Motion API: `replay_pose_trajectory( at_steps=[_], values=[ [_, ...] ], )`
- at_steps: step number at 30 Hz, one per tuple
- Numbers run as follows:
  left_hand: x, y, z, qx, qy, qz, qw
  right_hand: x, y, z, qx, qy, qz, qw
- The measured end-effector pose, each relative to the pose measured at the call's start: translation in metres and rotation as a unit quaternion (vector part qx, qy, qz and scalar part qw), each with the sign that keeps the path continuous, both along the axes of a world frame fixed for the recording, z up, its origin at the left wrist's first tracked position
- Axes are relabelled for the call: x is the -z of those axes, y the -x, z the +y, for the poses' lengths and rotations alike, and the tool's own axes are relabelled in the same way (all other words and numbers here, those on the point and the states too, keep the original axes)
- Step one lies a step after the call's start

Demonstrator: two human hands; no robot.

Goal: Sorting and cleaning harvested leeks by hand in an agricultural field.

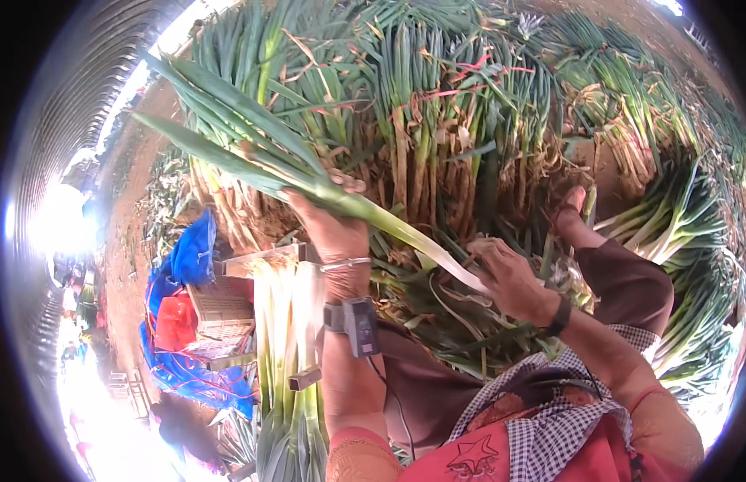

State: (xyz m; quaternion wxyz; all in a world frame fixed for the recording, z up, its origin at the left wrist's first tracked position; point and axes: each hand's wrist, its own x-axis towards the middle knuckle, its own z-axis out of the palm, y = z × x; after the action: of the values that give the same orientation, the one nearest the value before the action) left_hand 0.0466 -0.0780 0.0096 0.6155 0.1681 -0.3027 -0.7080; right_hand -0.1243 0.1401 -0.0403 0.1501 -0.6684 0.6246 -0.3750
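Note:
A long green onion [381, 215] slants across the middle, its dark green leaves toward the upper left and its white end toward the lower right. My left hand [329, 225] is closed around its stalk just below where the leaves fan out. At the white end, the curled fingers of my right hand [509, 277] grip the stalk; the very tip is partly hidden by them. Left of my left forearm, a bunch of peeled green onions [284, 329] with pale stalks lies in a metal frame [304, 377].
Upright bundles of unpeeled green onions [437, 120] stand ahead, some with red ties. More green onions [686, 217] lie at the right. Stripped leaves [461, 329] cover the ground before my lap. A plastic crate [220, 309] and blue sheeting [192, 249] sit at the left.

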Motion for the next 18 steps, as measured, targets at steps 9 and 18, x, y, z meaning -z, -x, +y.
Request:
replay_pose_trajectory(
  at_steps=[9, 18],
  values=[
    [0.001, 0.006, 0.02, 0.139, -0.046, -0.016, 0.989, 0.035, -0.032, -0.022, -0.191, -0.309, -0.437, 0.823],
    [0.004, 0.051, 0.042, -0.033, -0.142, -0.103, 0.984, -0.096, -0.007, -0.1, -0.05, 0.081, -0.221, 0.971]
  ],
)
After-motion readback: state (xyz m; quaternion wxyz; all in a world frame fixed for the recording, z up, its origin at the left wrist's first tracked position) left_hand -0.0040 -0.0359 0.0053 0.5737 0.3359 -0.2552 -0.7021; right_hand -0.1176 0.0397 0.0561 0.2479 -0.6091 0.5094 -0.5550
